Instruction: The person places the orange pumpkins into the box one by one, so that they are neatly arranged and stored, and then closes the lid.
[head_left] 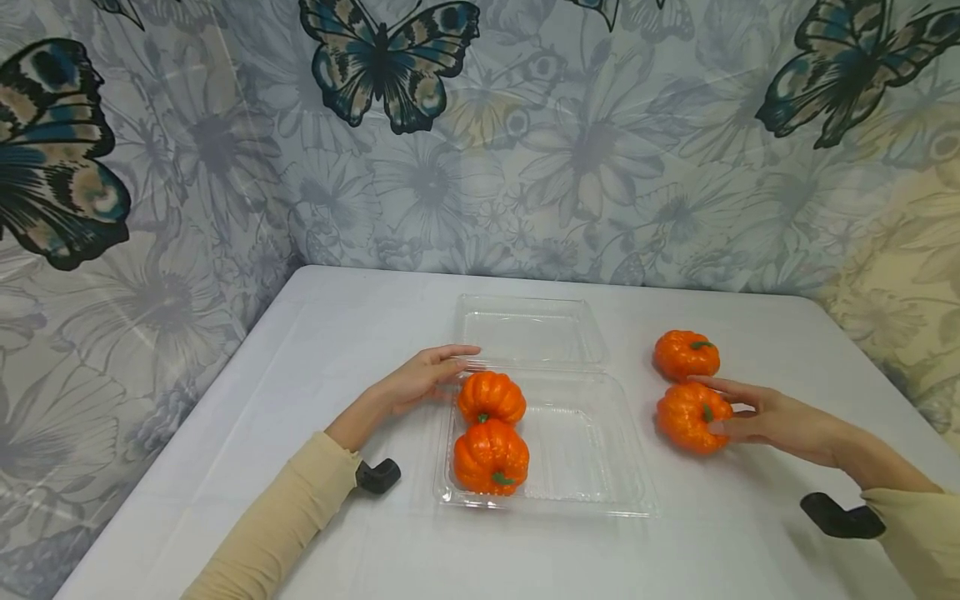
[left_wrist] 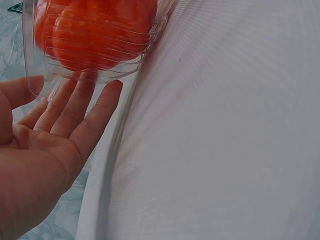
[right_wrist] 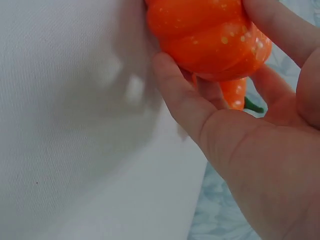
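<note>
The workpiece is the nearer orange pumpkin (head_left: 686, 417) on the right side of the worktop (head_left: 360, 542). A second pumpkin (head_left: 672, 357) stands just behind it. The right hand (head_left: 787, 425) is clamped on the workpiece, thumb on the near side and fingers on the far side; whether the base bears on the worktop cannot be told.

Handling: the glossy skin suggests a moulded, hollow piece, probably light and stiff. The smooth finish may slip under fingertip contact alone; the ribs should give the pads better purchase. Take hold across the widest part of the body, thumb and fingers on opposite flanks. Do not lift by the green stem (head_left: 708, 412), which is small and may be weakly attached.

The clear container (head_left: 581, 450) lies to the left with its lid (head_left: 528, 329) folded back. Two pumpkins (head_left: 491, 457) stand along its left side, one behind the other. The left hand (head_left: 420, 379) rests at the container's left edge, its thumb and fingers extended and apart. The thin plastic is likely light, flexible and easily creased: steady it at the rim with low force and avoid squeezing the walls.
</note>
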